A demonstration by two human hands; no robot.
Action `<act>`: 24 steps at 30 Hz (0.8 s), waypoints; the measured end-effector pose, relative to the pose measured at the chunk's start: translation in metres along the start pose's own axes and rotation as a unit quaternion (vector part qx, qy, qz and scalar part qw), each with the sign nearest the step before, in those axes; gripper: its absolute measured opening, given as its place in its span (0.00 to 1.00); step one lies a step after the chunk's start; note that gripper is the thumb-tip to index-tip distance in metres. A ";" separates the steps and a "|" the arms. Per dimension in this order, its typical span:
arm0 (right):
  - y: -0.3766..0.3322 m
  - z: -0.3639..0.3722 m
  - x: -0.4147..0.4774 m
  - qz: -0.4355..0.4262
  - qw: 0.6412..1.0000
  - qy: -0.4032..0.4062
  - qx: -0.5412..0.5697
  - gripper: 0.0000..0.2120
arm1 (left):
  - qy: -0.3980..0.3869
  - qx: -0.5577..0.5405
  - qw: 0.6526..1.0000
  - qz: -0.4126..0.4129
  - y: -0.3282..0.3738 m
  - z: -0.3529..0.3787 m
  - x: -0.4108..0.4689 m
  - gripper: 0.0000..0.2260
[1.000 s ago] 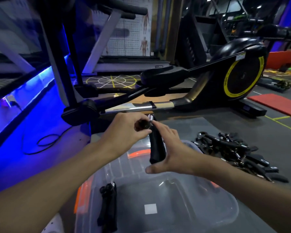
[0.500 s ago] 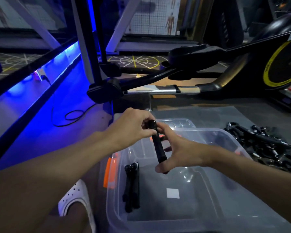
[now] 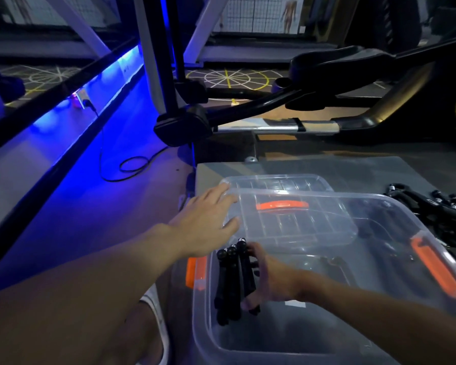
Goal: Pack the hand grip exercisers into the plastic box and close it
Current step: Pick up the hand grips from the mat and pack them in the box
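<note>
Dim, blue strip glow [image 3: 121, 64] from left, soft wide-angle blur.

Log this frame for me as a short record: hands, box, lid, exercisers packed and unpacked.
left hand: fingers straight, touching a corner of the clear lid
right hand: grips one hand grip exerciser inside the plastic box
packed exercisers: by the box's left wall, beside the held one
unpacked pile: right of the box
box state: open, lid off
</note>
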State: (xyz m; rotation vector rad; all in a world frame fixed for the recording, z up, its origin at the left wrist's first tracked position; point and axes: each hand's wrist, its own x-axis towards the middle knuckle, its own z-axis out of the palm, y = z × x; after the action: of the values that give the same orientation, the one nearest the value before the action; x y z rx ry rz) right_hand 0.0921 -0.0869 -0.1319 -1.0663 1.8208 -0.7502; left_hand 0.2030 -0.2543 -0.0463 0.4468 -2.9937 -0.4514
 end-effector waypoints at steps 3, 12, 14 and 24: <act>0.010 0.006 0.007 -0.001 1.000 -0.003 0.010 0.52 | 0.010 -0.033 0.999 0.001 -0.002 0.005 -0.002 0.22; 0.018 0.012 0.008 0.006 1.000 -0.002 -0.002 0.51 | 0.012 -0.035 0.999 0.002 0.000 0.004 -0.003 0.21; 0.016 0.012 0.006 0.012 1.000 -0.005 -0.002 0.50 | 0.010 -0.038 0.999 0.005 -0.002 0.005 -0.003 0.22; 0.000 -0.001 -0.004 0.010 1.000 -0.014 -0.025 0.48 | 0.016 0.010 1.000 -0.012 0.006 -0.002 0.009 0.26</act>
State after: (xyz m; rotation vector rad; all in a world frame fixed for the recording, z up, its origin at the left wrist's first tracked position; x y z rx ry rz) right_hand 0.0923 -0.0834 -0.1304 -1.0838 1.8330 -0.6777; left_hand 0.1930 -0.2522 -0.0426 0.4885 -2.9674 -0.4126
